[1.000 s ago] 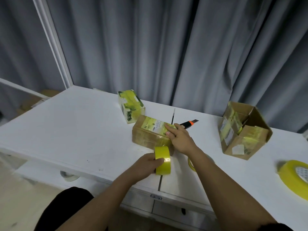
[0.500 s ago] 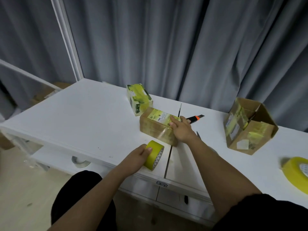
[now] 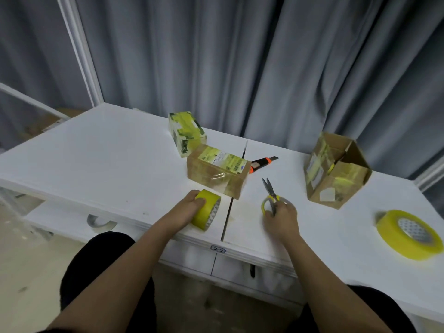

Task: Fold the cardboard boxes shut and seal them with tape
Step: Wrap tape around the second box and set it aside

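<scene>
Left edge: spare clear tape ring on the lower shelf under the counter. Left hand grips the small yellow tape roll, fingers curled over its rim; roll rests on the counter near the front edge, just in front of the closed box. A second ago it was held up against that box; now lowered and tipped onto its side. A clear strip appears to run from the box's near face toward the roll, not cut yet as far as I can tell.

Behind: small taped box near the curtain, sealed. Middle: brown box, flaps shut, label on top, tape across it.

Right of it: orange-black utility knife, untouched. Right hand has left the box top, where it was pressing half a second ago, and now holds the yellow-handled scissors, fingers curled through or around the handles, blades near closed and pointing away.

Meaning: taping pass on this box looks laid; cutting the strip is likely next.

Further right: open cardboard box, flaps up, not yet sealed. Far right: large yellow tape roll lying flat.
</scene>
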A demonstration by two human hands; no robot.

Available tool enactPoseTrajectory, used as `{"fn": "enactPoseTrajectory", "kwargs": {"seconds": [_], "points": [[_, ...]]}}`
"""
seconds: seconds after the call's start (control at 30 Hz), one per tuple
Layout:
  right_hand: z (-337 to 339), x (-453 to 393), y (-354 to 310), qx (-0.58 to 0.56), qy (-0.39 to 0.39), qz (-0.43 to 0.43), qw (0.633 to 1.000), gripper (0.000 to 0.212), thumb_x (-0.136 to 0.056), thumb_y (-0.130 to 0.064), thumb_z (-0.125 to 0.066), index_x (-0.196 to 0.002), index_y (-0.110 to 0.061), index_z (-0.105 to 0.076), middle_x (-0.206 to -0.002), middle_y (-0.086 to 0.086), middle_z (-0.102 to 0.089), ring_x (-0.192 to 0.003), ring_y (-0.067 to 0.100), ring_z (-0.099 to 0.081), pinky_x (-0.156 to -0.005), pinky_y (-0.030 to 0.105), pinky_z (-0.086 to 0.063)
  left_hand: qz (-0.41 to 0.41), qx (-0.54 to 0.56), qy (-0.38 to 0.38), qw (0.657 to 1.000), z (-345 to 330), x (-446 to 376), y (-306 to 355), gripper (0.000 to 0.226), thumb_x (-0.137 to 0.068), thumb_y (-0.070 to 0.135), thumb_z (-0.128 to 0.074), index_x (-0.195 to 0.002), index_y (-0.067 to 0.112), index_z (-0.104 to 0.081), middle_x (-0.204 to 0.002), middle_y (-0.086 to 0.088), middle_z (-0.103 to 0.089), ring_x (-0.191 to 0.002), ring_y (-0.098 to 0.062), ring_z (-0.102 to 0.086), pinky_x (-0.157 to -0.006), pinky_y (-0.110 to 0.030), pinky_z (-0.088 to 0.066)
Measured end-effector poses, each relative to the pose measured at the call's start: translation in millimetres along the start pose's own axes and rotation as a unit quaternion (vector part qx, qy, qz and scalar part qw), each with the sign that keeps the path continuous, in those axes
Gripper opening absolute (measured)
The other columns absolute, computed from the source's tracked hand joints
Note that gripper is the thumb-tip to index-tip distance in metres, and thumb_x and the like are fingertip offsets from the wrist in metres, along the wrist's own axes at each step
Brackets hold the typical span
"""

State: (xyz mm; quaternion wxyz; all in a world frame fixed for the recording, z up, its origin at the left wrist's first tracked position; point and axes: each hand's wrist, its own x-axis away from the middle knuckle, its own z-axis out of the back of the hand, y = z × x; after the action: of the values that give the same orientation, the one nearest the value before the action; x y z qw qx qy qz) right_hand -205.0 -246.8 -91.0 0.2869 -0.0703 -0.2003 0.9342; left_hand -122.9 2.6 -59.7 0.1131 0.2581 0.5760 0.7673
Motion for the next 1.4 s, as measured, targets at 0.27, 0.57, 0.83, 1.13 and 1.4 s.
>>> {"fn": "enactPoseTrajectory", "kwargs": {"seconds": [0.27,0.57,0.83,1.13,1.4], "points": [[1.4,-8.9,1.5,0.117,0.026,-0.080,0.990,0.048,-0.094,-0.039,-0.049,-0.126,-0.003,-0.048,-0.126,0.017,-0.046,-0.121,0.033,-0.040,-0.096,0.040,-0.037,0.027,0.002,0.069,0.997,-8.3,-0.2,3.5,0.034,-0.095,0.023,-0.041,-0.129,0.024,-0.044,-0.108,-0.005,-0.057,-0.084,-0.014,-0.056,-0.068,-0.028,-0.044],[28.9,-17.7,-6.8,0.055,-0.095,-0.039,0.993,0.033,-0.087,-0.035,-0.058,-0.068,-0.016,-0.040,-0.078,0.000,-0.049,-0.073,0.020,-0.050,-0.056,0.026,-0.036,0.003,-0.025,0.075,0.997,-10.7,0.9,-1.6,0.045,-0.096,0.022,-0.032,-0.139,0.029,-0.041,-0.137,-0.003,-0.046,-0.116,-0.020,-0.047,-0.101,-0.036,-0.039],[49.6,34.8,-13.9,-0.292,-0.116,0.045,0.948,0.029,-0.074,-0.038,-0.076,-0.083,-0.016,-0.060,-0.067,-0.003,-0.057,-0.058,0.012,-0.050,-0.057,0.025,-0.038,-0.031,-0.055,0.122,0.991,-17.8,1.6,-0.4,0.043,-0.097,0.049,-0.039,-0.129,0.025,-0.055,-0.121,0.008,-0.056,-0.109,-0.012,-0.052,-0.095,-0.029,-0.038],[66.2,21.3,-41.9,-0.107,-0.264,0.034,0.958,0.061,-0.072,-0.075,-0.058,-0.075,-0.014,-0.057,-0.083,-0.002,-0.061,-0.077,0.010,-0.056,-0.066,0.023,-0.040,-0.030,-0.031,0.132,0.990,-18.7,4.4,-0.4,0.039,-0.098,0.037,-0.044,-0.132,0.021,-0.054,-0.132,-0.004,-0.055,-0.104,-0.015,-0.051,-0.090,-0.026,-0.038],[58.7,-1.0,-55.9,-0.069,-0.365,0.049,0.927,0.059,-0.077,-0.067,-0.059,-0.089,-0.010,-0.062,-0.094,0.005,-0.057,-0.087,0.017,-0.054,-0.093,0.035,-0.047,-0.032,-0.037,0.120,0.992,-16.6,9.6,-1.9,0.042,-0.099,0.040,-0.041,-0.136,0.022,-0.049,-0.136,-0.003,-0.051,-0.115,-0.017,-0.050,-0.100,-0.030,-0.039]]}}
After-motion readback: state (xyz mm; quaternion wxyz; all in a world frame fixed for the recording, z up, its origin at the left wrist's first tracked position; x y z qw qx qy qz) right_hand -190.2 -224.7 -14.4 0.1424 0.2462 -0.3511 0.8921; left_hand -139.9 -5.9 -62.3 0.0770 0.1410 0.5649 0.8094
